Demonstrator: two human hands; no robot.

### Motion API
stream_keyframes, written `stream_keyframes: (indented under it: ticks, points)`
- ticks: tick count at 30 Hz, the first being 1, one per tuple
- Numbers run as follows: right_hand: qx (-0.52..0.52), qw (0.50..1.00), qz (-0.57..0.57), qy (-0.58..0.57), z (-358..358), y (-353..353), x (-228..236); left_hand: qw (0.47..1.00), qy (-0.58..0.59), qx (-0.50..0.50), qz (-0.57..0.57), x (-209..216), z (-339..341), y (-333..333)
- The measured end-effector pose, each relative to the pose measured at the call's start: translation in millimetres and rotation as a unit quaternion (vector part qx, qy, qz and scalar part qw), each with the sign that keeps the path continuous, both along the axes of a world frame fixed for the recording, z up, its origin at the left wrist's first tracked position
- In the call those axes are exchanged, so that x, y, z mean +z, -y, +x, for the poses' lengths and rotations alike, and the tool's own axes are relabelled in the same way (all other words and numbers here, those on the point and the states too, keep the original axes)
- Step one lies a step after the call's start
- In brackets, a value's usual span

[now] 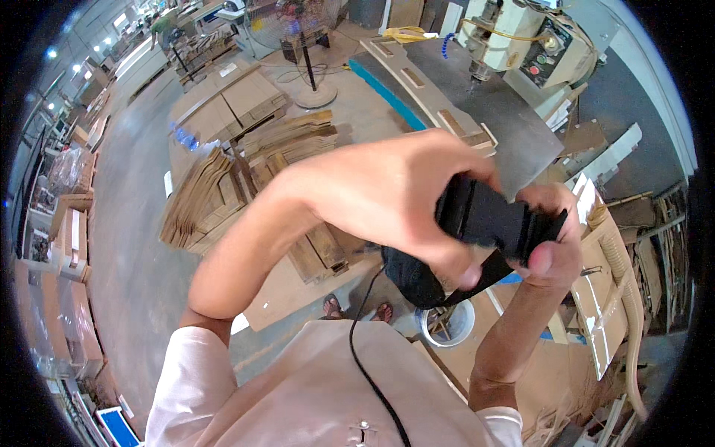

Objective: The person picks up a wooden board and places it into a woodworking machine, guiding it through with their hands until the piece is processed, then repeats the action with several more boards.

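Note:
Close in front of me, my left hand (pixel 410 190) curls over the left part of a black strap-like device (pixel 488 216), thumb below and fingers behind it. My right hand (pixel 555 246) pinches the right end of the same piece, its thumb on the near side. A rounded black part (pixel 413 276) hangs below my left hand and seems joined to the strap. From there a thin black cable (pixel 361 320) runs down across my light shirt. The exact kind of device does not show, and some fingers are hidden behind it.
Stacks of curved wooden pieces (pixel 201 197) lie left of centre, with flat boards (pixel 231 100) behind. A standing fan (pixel 302 59) is at the back. A machine (pixel 491 45) with a grey table (pixel 514 134) stands far right. A white bucket (pixel 450 324) holds scraps below my hands.

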State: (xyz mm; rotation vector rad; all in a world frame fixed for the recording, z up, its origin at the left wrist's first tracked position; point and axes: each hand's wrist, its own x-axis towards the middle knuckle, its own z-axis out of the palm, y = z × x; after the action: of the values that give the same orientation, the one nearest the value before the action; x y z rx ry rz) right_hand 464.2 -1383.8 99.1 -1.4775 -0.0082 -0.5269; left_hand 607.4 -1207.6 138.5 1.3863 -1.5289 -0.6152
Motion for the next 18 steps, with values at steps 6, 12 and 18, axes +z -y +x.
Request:
stream_keyframes:
  ticks: [6, 12, 18]
  points:
    - [0.144, 0.97, -0.194, 0.031, 34, 5, 48, 0.872, -0.411, -0.205, 0.171, -21, -21, 12]
    - [0.118, 0.985, -0.121, -0.022, 75, -27, 66, 0.807, -0.523, -0.272, -0.031, -28, -21, 21]
    - [-0.04, 0.993, -0.093, 0.063, 55, -7, 13, 0.836, -0.47, 0.05, -0.279, -7, -13, -1]
